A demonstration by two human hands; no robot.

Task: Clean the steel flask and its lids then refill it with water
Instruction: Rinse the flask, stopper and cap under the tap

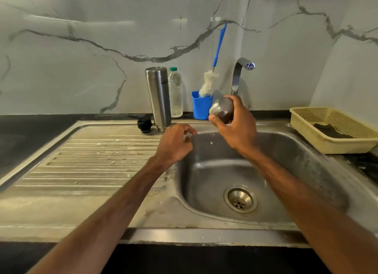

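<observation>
1. Holding the steel cap [222, 110] over the sink [204, 231], right hand [235, 130] fingers wrapped round it, we are at the lid-cleaning step.
2. Our left hand [173, 145] hangs loosely curled, empty.
3. Flask [158, 96] and black lid [144, 126] stand on the drainer [92, 161]; next, we judge, the cap joins them.

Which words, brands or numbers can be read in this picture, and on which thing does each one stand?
"NO": dark letters on the steel flask, cut off where its body curves away; the reading is uncertain and the rest is hidden.
Plastic water bottle: no readable label.
Steel cup lid in the right hand: no text shows.
</observation>
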